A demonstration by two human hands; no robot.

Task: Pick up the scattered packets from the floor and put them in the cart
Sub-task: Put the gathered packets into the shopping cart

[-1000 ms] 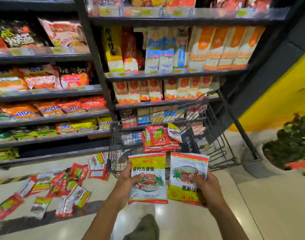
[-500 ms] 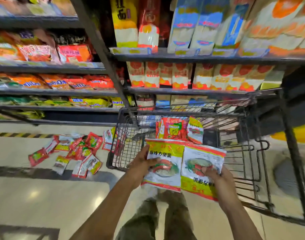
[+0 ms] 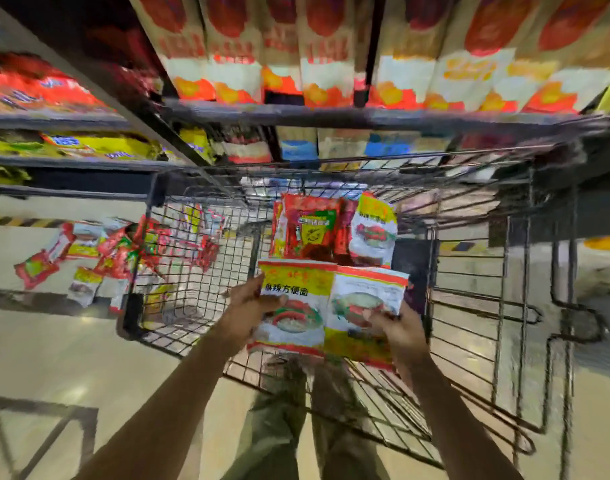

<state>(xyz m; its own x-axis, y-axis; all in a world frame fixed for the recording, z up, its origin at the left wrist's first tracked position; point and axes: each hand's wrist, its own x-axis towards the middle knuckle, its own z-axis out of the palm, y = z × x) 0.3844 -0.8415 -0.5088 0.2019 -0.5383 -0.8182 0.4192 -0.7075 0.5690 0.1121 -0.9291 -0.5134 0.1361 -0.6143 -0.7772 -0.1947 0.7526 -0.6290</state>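
Observation:
My left hand grips a yellow, white and red noodle packet by its left edge. Beside it, my right hand holds a second such packet by its lower right part. Both packets hang side by side over the wire cart, just inside its near rim. A stack of red packets and one white and yellow packet lie in the cart behind them. Several scattered packets remain on the floor to the left of the cart.
Store shelves packed with noodle bags rise right behind the cart. The cart's folding rear frame stands to the right. My legs are under the cart's near edge. A yellow and black floor stripe runs at the left.
I have stepped closer to the cart and shelves. Both hands carried their packets forward, from in front of the cart to over its basket.

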